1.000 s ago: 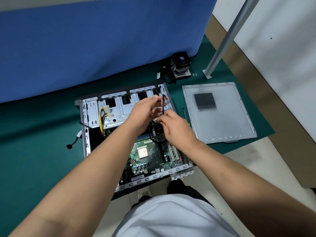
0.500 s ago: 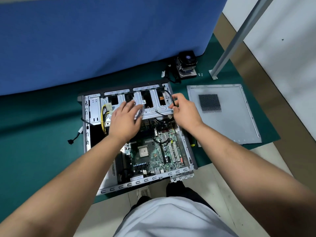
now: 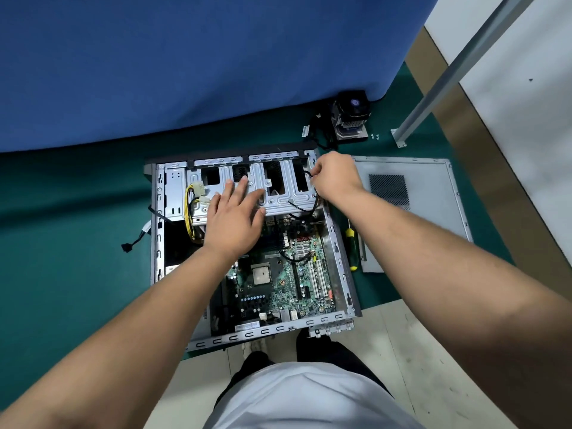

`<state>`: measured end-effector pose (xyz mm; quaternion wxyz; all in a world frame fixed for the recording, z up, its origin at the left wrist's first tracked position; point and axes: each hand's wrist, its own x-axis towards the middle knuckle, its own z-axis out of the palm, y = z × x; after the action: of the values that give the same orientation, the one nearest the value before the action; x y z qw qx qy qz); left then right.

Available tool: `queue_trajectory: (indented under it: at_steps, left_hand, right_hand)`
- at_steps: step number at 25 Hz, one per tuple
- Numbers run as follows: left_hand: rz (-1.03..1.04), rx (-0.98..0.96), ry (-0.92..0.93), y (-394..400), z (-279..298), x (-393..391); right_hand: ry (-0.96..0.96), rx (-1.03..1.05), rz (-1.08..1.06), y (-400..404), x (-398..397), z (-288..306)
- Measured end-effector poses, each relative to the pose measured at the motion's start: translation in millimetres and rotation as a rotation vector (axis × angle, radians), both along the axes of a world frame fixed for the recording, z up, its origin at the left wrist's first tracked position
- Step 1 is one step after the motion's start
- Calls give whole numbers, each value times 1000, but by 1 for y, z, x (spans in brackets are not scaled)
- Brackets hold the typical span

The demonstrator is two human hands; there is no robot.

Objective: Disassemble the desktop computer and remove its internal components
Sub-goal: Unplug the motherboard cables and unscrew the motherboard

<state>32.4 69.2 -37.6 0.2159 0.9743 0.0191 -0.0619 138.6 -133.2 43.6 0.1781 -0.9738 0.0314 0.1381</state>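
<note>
Moved apart since earlier: left hand [image 3: 234, 220], fingers spread flat on drive cage [image 3: 278, 193]; right hand [image 3: 335, 178] pinching black cable [image 3: 309, 209], which trails down toward the wrist.

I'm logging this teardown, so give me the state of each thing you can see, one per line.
computer case: lying on its side, open, side panel off.
side panel: removed, flat on the mat right of the case.
motherboard: still mounted, processor bare.
cooler fan: removed, standing behind the case.
drive cage: still in the case.
black cable: pinched by right hand.
left hand: flat on the cage.
screwdriver: lying unused.
</note>
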Motion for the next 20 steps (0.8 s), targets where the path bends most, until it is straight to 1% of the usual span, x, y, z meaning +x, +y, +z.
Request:
queue_trajectory:
  at_steps: [2,5,8,13,20]
  left_hand:
    - [-30,-33,-43,-14,4,3]
    - [-126,-68,-111,-43,9,6]
    - [-127,-79,-93,-71,9,10]
    - [-37,-50,-98,-88,5,12]
    - [-32,-107,-140,-88,0,11]
  right_hand:
    - [-7,-42,-24,9,6,-1]
    - [-55,-197,-17,19,8,-2]
    - [-101,-295,57,16,7,-7]
    - [-62,-138,70,-6,0,-15]
    - [-66,108,-12,-18,-19,-22]
